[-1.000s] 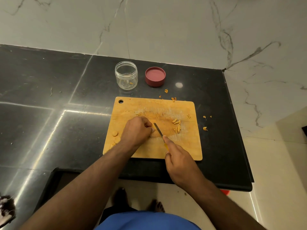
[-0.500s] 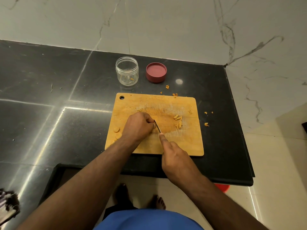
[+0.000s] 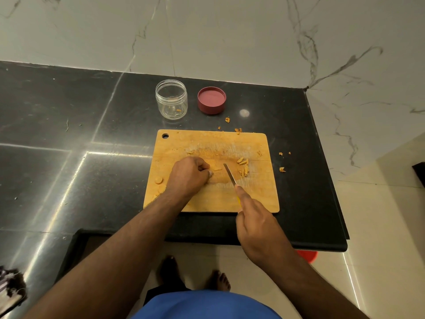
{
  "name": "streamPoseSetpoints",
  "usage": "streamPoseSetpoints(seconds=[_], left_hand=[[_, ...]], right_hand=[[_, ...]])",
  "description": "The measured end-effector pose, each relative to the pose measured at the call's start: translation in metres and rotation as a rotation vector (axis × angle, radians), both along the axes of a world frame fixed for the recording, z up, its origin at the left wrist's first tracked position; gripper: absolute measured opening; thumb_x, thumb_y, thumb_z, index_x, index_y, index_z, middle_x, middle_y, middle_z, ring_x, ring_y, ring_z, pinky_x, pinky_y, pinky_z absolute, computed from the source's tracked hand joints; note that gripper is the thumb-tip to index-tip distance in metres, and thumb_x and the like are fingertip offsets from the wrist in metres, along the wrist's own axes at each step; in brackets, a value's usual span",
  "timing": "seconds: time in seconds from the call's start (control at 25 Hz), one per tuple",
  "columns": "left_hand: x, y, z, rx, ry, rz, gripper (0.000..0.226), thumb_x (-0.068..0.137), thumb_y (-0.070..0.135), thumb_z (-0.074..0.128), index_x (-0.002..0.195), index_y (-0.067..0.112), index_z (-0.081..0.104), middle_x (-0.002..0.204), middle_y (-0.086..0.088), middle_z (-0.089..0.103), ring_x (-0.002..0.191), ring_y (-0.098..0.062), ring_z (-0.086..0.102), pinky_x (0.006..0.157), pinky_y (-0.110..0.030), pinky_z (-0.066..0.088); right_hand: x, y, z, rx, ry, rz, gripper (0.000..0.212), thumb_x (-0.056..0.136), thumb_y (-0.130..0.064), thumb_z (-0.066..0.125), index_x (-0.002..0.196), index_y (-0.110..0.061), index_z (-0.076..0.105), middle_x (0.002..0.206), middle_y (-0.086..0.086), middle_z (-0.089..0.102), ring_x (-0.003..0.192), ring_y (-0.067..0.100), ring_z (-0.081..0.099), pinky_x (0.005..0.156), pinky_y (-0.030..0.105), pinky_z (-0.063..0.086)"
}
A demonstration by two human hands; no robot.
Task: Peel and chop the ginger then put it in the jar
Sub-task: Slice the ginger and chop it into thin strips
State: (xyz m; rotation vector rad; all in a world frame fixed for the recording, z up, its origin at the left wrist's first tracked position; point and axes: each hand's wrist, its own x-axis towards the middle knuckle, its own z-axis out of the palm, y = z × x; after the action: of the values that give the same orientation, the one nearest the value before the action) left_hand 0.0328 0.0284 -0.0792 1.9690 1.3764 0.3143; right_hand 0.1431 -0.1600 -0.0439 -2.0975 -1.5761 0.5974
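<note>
**Wooden board, ginger half chopped**

Black polished stone makes up the counter [image 3: 69, 139], and the wooden cutting board [image 3: 207, 199] lies flat near its front edge. At the board's left edge sit a few round ginger slices [image 3: 158, 180], just beside the left wrist. The left hand [image 3: 189, 174] rests knuckles-up on the middle of the board, its fingers curled tight down against the wood; whether a piece of ginger is pinned under the fingertips cannot be told, since the hand hides that spot. Behind it on the counter stands the clear jar [image 3: 171, 99], upright and open, with a few small orange bits at its bottom.

Just right of the jar lies the red lid [image 3: 211, 100], rim up — apart from the jar, not touching it. The knife [image 3: 230, 174] has its narrow blade slanting across the board's centre, a little clear of the left fingertips. The right hand [image 3: 257, 224] grips the handle, index finger stretched along the top toward the blade. A small heap of chopped ginger sticks [image 3: 243, 166] sits on the board to the right of the blade. Loose peel scraps [image 3: 282, 169] dot the counter past the board's right and far edges.
</note>
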Motion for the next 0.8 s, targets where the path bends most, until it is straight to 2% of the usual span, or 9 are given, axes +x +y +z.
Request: streamPoseSetpoints(seconds=[0.08,0.28,0.4,0.48,0.6,0.68,0.8], left_hand=[[-0.001,0.000,-0.001,0.006,0.007,-0.009,0.020,0.092,0.026,0.069,0.110,0.019,0.076,0.107,0.005,0.072,0.094,-0.010,0.061,0.078,-0.024,0.047],[0.000,-0.003,-0.002,0.017,-0.021,0.052,0.014,0.090,0.024,0.071,0.102,0.020,0.077,0.097,0.006,0.072,0.087,-0.007,0.061,0.067,-0.022,0.045],[0.000,-0.003,-0.003,0.023,-0.026,0.050,0.010,0.089,0.022,0.071,0.096,0.021,0.078,0.093,0.007,0.072,0.084,-0.006,0.061,0.068,-0.023,0.047],[0.000,-0.002,-0.003,0.025,-0.019,0.041,0.011,0.089,0.021,0.071,0.097,0.020,0.078,0.094,0.007,0.072,0.084,-0.006,0.061,0.067,-0.022,0.045],[0.000,-0.001,-0.004,0.025,-0.027,0.032,0.012,0.089,0.020,0.071,0.098,0.019,0.078,0.096,0.007,0.073,0.085,-0.007,0.062,0.069,-0.023,0.047],[0.000,-0.001,-0.004,0.035,-0.025,0.025,0.012,0.089,0.020,0.071,0.097,0.018,0.078,0.096,0.007,0.073,0.085,-0.008,0.063,0.072,-0.025,0.050],[0.000,-0.002,-0.003,0.042,-0.029,0.028,0.011,0.088,0.021,0.071,0.095,0.018,0.079,0.093,0.007,0.074,0.083,-0.008,0.063,0.073,-0.027,0.052]], right_hand=[[0.001,0.005,0.000,-0.006,0.122,-0.028,0.056,0.104,-0.020,0.038,0.156,-0.031,0.019,0.104,-0.010,0.051,0.089,0.003,0.051,0.073,0.014,0.044],[-0.004,0.017,-0.004,0.020,0.087,0.013,0.042,0.103,-0.016,0.041,0.145,-0.021,0.038,0.088,-0.012,0.052,0.068,0.004,0.048,0.058,0.010,0.034],[-0.006,0.021,-0.012,0.075,-0.018,0.083,0.041,0.100,-0.009,0.043,0.141,-0.009,0.045,0.102,0.000,0.061,0.078,0.007,0.054,0.066,0.007,0.031],[-0.004,0.024,-0.018,0.085,-0.043,0.109,0.042,0.100,-0.010,0.042,0.142,-0.009,0.044,0.112,0.004,0.063,0.088,0.011,0.059,0.072,0.011,0.039],[-0.005,0.027,-0.019,0.067,-0.079,0.144,0.046,0.100,-0.012,0.035,0.146,-0.009,0.039,0.119,0.008,0.060,0.097,0.022,0.061,0.082,0.031,0.053],[-0.005,0.030,-0.020,0.051,-0.062,0.151,0.047,0.100,-0.013,0.034,0.147,-0.010,0.037,0.117,0.010,0.059,0.093,0.028,0.061,0.080,0.041,0.054],[-0.007,0.027,-0.022,0.036,-0.009,0.137,0.046,0.099,-0.016,0.033,0.145,-0.017,0.035,0.111,0.008,0.060,0.087,0.024,0.061,0.076,0.044,0.054]])
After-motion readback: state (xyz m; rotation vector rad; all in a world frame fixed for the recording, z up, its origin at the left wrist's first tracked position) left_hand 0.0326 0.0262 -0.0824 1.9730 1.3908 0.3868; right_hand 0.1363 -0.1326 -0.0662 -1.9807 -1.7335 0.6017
